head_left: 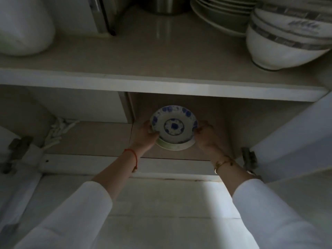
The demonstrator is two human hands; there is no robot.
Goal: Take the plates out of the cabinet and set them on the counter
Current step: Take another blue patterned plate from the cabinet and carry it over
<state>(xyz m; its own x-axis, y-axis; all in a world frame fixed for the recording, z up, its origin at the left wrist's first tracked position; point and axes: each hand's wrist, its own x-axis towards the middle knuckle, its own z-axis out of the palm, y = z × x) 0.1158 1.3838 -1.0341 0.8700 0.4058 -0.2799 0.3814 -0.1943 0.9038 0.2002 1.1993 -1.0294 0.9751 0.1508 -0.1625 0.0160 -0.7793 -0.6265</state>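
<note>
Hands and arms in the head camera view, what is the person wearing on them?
Both arms wear loose white long sleeves, left sleeve and right sleeve, ending short of the wrists. A thin red string bracelet circles the wrist of the bare left hand; a slim gold-coloured bangle sits at the wrist of the bare right hand. No gloves show.

Small plate stack [172, 139] gripped inside the cabinet [233, 119] under the worktop [143, 56]
The left hand [145, 134] and right hand [206, 136] grip opposite rims of the stack: a blue-and-white plate [173, 125] on top, a pale greenish plate [172, 147] beneath. On the worktop stand nested banded bowls [287, 38], piled white plates [224, 13] and a rounded white vessel [23, 26].
</note>
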